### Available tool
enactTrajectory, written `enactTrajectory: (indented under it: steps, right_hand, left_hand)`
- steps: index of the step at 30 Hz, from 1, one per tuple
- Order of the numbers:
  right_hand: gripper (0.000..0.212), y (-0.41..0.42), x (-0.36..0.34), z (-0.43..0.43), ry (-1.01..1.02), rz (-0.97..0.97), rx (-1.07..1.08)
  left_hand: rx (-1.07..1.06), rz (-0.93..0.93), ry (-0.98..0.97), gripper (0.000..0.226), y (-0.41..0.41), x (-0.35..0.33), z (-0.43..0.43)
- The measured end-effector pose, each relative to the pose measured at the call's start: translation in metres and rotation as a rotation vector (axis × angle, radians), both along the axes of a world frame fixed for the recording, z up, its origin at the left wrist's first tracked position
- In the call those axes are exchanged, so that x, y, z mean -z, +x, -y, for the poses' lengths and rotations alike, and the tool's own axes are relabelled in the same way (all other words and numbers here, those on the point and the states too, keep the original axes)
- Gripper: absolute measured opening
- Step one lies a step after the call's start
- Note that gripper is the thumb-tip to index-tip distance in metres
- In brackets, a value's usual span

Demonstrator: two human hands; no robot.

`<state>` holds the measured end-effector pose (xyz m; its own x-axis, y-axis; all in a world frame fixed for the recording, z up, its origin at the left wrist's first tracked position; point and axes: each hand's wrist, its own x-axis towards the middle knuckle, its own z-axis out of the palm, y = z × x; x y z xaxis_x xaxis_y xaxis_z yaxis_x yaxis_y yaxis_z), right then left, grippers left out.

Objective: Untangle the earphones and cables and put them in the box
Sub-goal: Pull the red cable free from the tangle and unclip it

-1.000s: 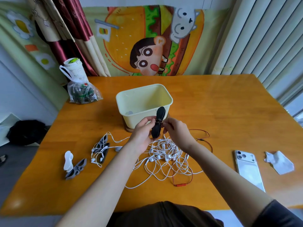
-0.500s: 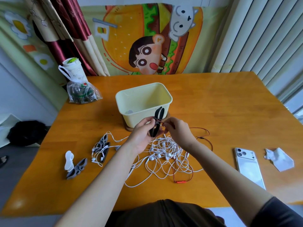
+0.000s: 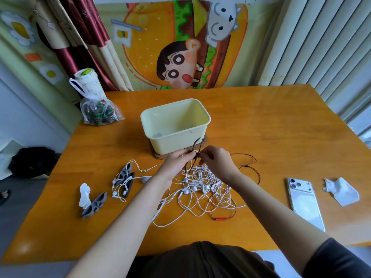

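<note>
Lying on the desk just nearer than the grip, the earphones formed a loose heap of thin white cord and glossy buds, threaded by a red cable with a small cylindrical inline piece. Judged light, limp and snag-prone; best taken at a plug or bud and drawn out slowly, not yanked mid-loop.

At the grip: left hand and right hand both closed, fingertips pinching a black winder, thin and springy-looking, spread into two prongs. What it clamped, could not tell.

Left of the grip: grey winders, matte, tangled with white cord. Right: phone, crumpled tissue.

Just beyond the grip stood the box: pale yellow plastic, smooth, round-cornered, no cords inside.
</note>
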<state>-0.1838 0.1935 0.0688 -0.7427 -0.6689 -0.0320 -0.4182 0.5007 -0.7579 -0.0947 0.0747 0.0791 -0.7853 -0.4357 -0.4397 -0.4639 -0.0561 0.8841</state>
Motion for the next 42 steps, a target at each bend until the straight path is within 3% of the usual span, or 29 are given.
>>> enactTrajectory:
  steps: [8, 17, 22, 30, 39, 42]
  right_hand:
    - [0.015, 0.004, -0.002, -0.002, 0.010, -0.011, -0.007]
    - [0.012, -0.011, -0.021, -0.012, 0.029, -0.171, -0.104]
    - [0.011, -0.024, -0.033, -0.010, -0.039, -0.214, -0.090]
    - [0.012, -0.022, -0.038, -0.007, -0.137, -0.262, -0.088]
    - [0.011, -0.031, -0.034, -0.012, -0.195, -0.263, 0.015]
    - [0.010, -0.033, -0.026, -0.015, -0.184, -0.192, 0.060]
  left_hand:
    - [0.018, 0.011, -0.093, 0.011, 0.000, 0.004, 0.000]
    - [0.117, -0.026, -0.192, 0.013, 0.002, 0.005, -0.002]
    - [0.201, -0.055, -0.193, 0.019, 0.002, 0.001, -0.005]
    - [0.219, -0.032, -0.212, 0.010, 0.000, -0.001, 0.000]
    - [0.186, -0.116, -0.056, 0.014, 0.002, -0.002, -0.001]
    - [0.163, -0.224, 0.134, 0.018, 0.001, -0.006, -0.004]
